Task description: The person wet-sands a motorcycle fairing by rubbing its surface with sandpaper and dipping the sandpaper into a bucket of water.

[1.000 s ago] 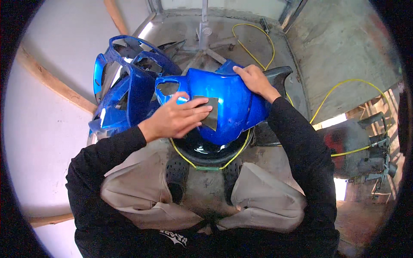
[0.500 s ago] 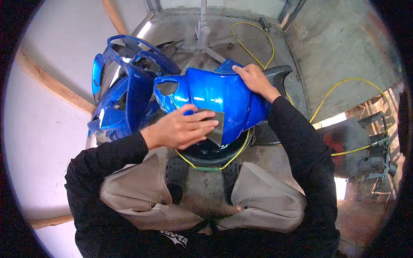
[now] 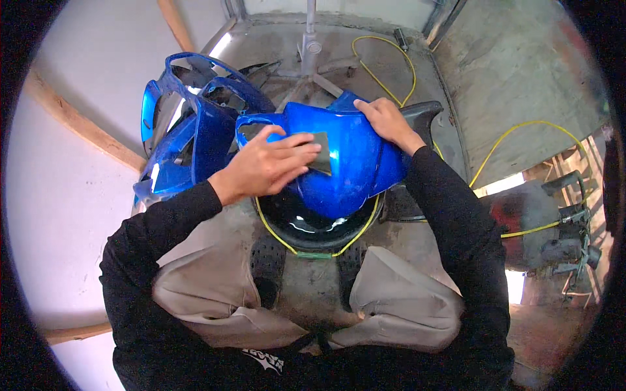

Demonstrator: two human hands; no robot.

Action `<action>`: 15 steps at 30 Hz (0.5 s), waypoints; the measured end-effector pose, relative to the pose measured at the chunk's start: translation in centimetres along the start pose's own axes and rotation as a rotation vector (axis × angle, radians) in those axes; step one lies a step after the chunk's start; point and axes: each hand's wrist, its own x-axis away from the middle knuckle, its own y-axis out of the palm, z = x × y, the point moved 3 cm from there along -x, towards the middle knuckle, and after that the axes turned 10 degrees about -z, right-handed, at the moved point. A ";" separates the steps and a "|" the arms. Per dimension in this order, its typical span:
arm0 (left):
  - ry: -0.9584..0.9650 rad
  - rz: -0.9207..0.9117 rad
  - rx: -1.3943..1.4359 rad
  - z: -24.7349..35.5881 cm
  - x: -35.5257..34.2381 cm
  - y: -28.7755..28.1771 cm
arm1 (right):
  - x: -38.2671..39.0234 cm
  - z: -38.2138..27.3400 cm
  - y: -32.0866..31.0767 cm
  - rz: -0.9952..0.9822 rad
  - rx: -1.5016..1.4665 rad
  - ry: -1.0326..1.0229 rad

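Note:
A glossy blue plastic panel (image 3: 345,176) with a cutout at its left rests over a black basin (image 3: 313,228). My left hand (image 3: 274,163) presses a dark grey-green abrasive sheet (image 3: 319,163) flat on the panel's face, its fingers slightly bent over the sheet. At the panel's upper right edge, my right hand (image 3: 388,124) grips the plastic, thumb along the top and fingers partly hidden.
More blue panels (image 3: 195,143) lean at the left by a white wall (image 3: 78,182). A metal stand (image 3: 308,65) rises behind the work. A yellow hose (image 3: 414,72) loops over the floor to a sooty red tank (image 3: 528,228) at the right, beside my knee.
My left hand and the sheet moved down the panel, then back up toward its cutout, now slightly higher than a second ago. My right hand stays on the edge.

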 end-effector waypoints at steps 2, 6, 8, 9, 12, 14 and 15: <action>-0.008 0.002 -0.024 0.1 -0.2 0.2 | 0.3 0.5 0.2 0.016 -0.019 0.001; 0.071 -0.018 0.102 3.3 0.3 1.2 | 0.4 -0.4 0.2 0.003 -0.025 -0.017; 0.181 -0.051 0.078 3.0 0.0 1.0 | 0.5 -0.4 -0.2 0.006 -0.018 -0.001; 0.180 -0.051 0.080 2.3 0.0 0.7 | 0.6 -0.3 -0.3 0.011 -0.013 0.013; -0.036 -0.032 0.015 0.0 -0.5 -0.3 | 0.5 -0.5 -0.7 -0.032 0.025 0.070; -0.017 -0.018 0.045 0.8 -0.2 0.2 | 0.6 -0.8 -0.5 -0.032 0.014 0.064; 0.002 -0.005 0.077 1.4 -0.1 0.5 | 0.6 -1.0 -0.5 -0.034 0.003 0.059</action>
